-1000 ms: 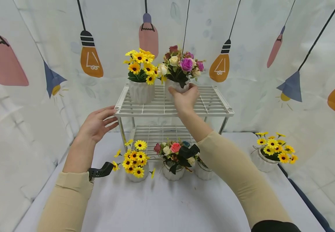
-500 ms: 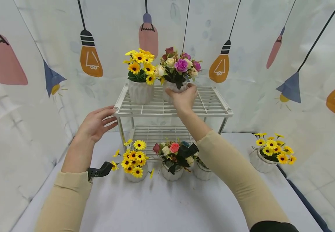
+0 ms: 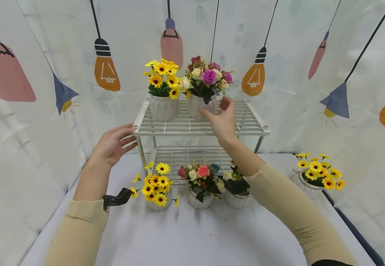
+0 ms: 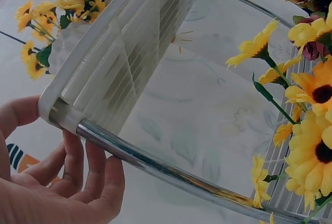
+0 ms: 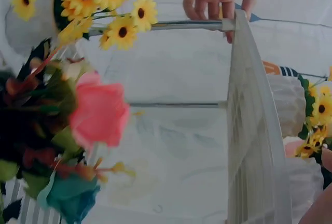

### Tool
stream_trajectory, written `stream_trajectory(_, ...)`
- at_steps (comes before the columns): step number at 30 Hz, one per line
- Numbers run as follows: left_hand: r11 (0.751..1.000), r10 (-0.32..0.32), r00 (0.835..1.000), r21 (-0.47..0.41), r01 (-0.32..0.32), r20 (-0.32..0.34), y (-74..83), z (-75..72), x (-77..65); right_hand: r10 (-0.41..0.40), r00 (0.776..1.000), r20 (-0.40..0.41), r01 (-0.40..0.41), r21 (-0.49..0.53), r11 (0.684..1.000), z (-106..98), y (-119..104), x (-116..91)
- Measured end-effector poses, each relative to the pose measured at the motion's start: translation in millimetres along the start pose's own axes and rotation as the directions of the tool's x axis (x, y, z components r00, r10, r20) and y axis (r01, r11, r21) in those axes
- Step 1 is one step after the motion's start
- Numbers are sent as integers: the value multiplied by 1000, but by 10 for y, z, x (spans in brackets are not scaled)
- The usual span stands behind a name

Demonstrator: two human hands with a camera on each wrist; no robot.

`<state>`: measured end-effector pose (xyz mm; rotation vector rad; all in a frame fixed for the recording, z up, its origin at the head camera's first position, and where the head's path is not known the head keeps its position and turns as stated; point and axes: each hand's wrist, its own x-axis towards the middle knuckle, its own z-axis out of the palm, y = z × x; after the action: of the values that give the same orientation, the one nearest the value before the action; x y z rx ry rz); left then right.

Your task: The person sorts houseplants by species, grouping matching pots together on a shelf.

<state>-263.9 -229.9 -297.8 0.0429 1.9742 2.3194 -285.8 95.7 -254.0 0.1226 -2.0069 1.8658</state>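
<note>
A white two-tier wire rack (image 3: 202,132) stands on the table. My left hand (image 3: 112,145) holds its upper left front corner; in the left wrist view the fingers (image 4: 72,156) lie under the corner, beside the chrome post (image 4: 155,164). On the upper tier, a white pot of purple and cream roses (image 3: 196,107) stands upright to the right of a white pot of yellow sunflowers (image 3: 163,109). My right hand (image 3: 223,120) is beside the rose pot, thumb and fingers spread apart, gripping nothing. Only a sliver of the right hand (image 5: 319,200) shows in the right wrist view.
Before the rack stand a sunflower pot (image 3: 159,205), a pot with a coral rose (image 3: 200,199) and a third flower pot (image 3: 237,199), partly behind the right sleeve. Another sunflower pot (image 3: 308,186) is near the table's right edge. A lamp-printed curtain (image 3: 289,111) hangs behind.
The rose pot was lowered slightly leftward onto the upper tier. My right hand has let go of it and drawn away to the right. My left hand stays at the rack corner.
</note>
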Motion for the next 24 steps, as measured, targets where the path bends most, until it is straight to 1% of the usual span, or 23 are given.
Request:
stream_trajectory(3, 1000, 3, 1000, -2, -3, 3, -1, -7, -8, -42, 999, 13, 42, 18, 999, -118, 7, -59)
stream_trajectory(9, 1000, 15, 1000, -3, -15, -7, 13, -33, -31, -122, 993, 4, 121, 43, 992, -390, 7, -187)
stream_trajectory(12, 1000, 24, 1000, -5, -24, -10, 27, -38, -38, -135, 991, -15, 136, 64, 989, -507, 27, -237)
stream_trajectory(15, 1000, 25, 999, -6, -25, -23, 26, -23, -40, -147, 989, -33, 148, 60, 987, -623, 63, -297)
stream_trajectory(21, 1000, 21, 999, 18, -20, -30, -10, 12, -27, -224, 971, -86, 228, 36, 973, -898, 202, -448)
stream_trajectory(24, 999, 21, 999, 35, -19, -39, -21, 12, -30, -223, 968, -117, 230, 54, 972, -1025, 282, -524)
